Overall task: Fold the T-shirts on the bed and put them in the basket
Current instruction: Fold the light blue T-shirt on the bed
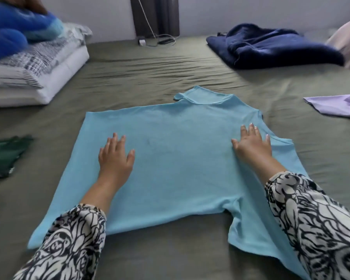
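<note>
Light-blue T-shirt (pixel 176 158) flat on bed (pixel 150 71), both hands' fingers (pixel 117 141) spread, green shirt (pixel 4 154) L, lilac (pixel 331 105) R.

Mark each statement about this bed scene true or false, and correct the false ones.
1. Both hands lie flat on the blue T-shirt. True: left hand and right hand press it with straight fingers.
2. The T-shirt is already folded into a small square. False: it is spread out flat on the bed.
3. A dark blue blanket lies at the far right of the bed. True.
4. A green garment lies to the right of the T-shirt. False: it lies to the left; a lilac garment lies to the right.
5. A basket stands beside the T-shirt. False: no basket is in view.
</note>
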